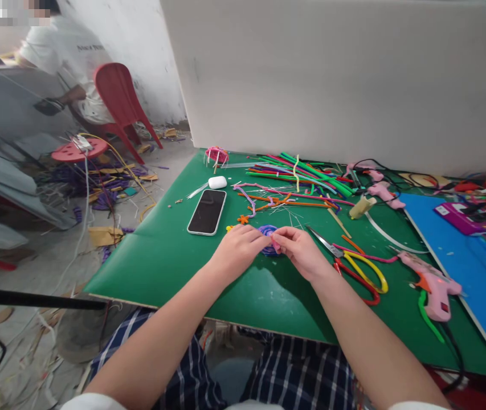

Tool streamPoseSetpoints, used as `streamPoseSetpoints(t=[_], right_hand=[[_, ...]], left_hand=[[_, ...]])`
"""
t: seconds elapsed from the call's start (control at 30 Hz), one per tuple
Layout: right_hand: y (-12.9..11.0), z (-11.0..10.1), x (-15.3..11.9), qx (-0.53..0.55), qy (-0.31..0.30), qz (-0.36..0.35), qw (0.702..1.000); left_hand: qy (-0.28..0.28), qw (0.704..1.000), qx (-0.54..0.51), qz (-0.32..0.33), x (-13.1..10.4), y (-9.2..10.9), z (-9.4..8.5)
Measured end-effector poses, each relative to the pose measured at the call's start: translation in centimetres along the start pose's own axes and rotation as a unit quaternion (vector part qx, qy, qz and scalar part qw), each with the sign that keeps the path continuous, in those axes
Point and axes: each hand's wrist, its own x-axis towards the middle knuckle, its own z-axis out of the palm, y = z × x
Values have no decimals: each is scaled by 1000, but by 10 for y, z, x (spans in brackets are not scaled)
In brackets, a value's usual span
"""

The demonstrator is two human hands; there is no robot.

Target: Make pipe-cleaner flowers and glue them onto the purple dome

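A round purple coil (268, 249), without evident long axis, sits over the green table (161, 256) between the right hand (299, 249), pinching a small pink piece (276, 246) at the coil's right side, and the left hand (239, 250), curled against its left — grip indistinct — with scissors (340, 252) farther right.

white sleeves (93, 402) | navy checked legwear (298, 373) | left hand (237, 250), right hand (300, 249): bare

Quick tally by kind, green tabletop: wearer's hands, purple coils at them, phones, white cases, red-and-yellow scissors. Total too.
Left hand and right hand: 2
Purple coil: 1
Phone: 1
White case: 1
Red-and-yellow scissors: 1
Total: 6
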Motion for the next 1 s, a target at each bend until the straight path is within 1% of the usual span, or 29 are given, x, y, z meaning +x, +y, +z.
streamPoseSetpoints(t=[0.03, 0.07, 0.1, 0.13, 0.17, 0.2, 0.23, 0.27, 0.33, 0.37, 0.4, 0.47, 0.57, 0.63, 0.7, 0.8, 0.9, 1.0], right_hand=[[-1, 0, 0, -3, 9, -20, 1000], [-1, 0, -1, -10, 22, -45, 999], [-1, 0, -1, -20, 37, -69, 997], [0, -1, -1, -31, 52, -90, 994], [0, -1, -1, -43, 64, -106, 991], [0, -1, -1, -56, 72, -115, 989], [1, -1, -1, -69, 76, -121, 987], [1, 0, -2, -84, 77, -124, 986], [0, 1, -3, -118, 74, -125, 982], [-1, 2, -3, -133, 72, -124, 981], [-2, 2, -4, -144, 69, -122, 980], [-3, 4, -5, -152, 64, -115, 980], [-4, 4, -5, -140, 60, -107, 983], [-4, 3, -4, -117, 61, -99, 986], [-3, 2, -3, -69, 55, -84, 993], [-3, 1, -2, 47, 19, -20, 998], [-2, -1, 0, 137, -9, 59, 989], [-1, -1, 1, 180, -23, 91, 979]], left_hand=[[30, 997, -36, -60, 1, 1, 0], [65, 985, -82, -136, 2, 3, 1], [97, 962, -137, -215, 3, 6, 2], [117, 931, -196, -286, 4, 8, 3], [122, 898, -253, -338, 5, 11, 5], [118, 869, -303, -373, 6, 13, 6], [109, 847, -344, -391, 7, 15, 8], [101, 831, -373, -400, 7, 17, 10], [97, 812, -405, -410, 8, 19, 12], [98, 807, -411, -412, 8, 19, 13], [96, 808, -411, -411, 7, 19, 14], [81, 826, -390, -398, 7, 19, 14], [51, 881, -306, -359, 6, 20, 12], [45, 916, -231, -323, 6, 21, 12], [47, 946, -172, -272, 5, 21, 12], [42, 980, -112, -156, 3, 19, 12], [61, 996, -15, -60, 2, 16, 12], [94, 994, 49, -17, 1, 14, 14]])
